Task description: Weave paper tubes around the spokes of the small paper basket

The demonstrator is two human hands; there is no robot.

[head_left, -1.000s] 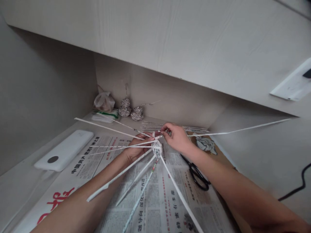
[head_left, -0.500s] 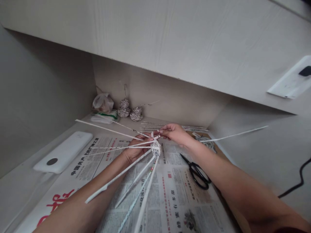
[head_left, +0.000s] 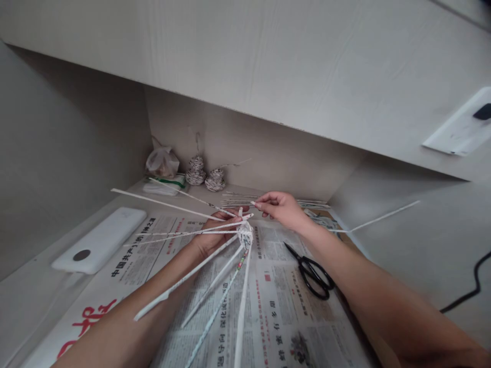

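My left hand [head_left: 220,227] is closed around the far side of a small woven paper piece [head_left: 245,235], above the newspaper. Rolled paper strips [head_left: 187,276] fan out from this piece to the left and toward me, one with coloured flecks. Just right of it, my right hand [head_left: 282,207] pinches the white end of a paper strip [head_left: 253,203] between thumb and fingers. Beyond my right forearm a bent paper strip [head_left: 383,216] sticks out; my arm hides whether it is the same one. Black scissors [head_left: 312,273] lie below that forearm.
Newspaper [head_left: 264,317] covers the desk. At left lies a white power bank [head_left: 102,240]. Two woven gourd shapes [head_left: 196,174] and a plastic bag [head_left: 163,162] stand at the back, near several loose paper strips [head_left: 307,203]. A cabinet panel [head_left: 245,66] overhangs the desk.
My right hand has drawn slightly right, away from the woven piece, with the strip end in its pinch. The strip beyond my forearm now looks bent. One near strip has swung right.
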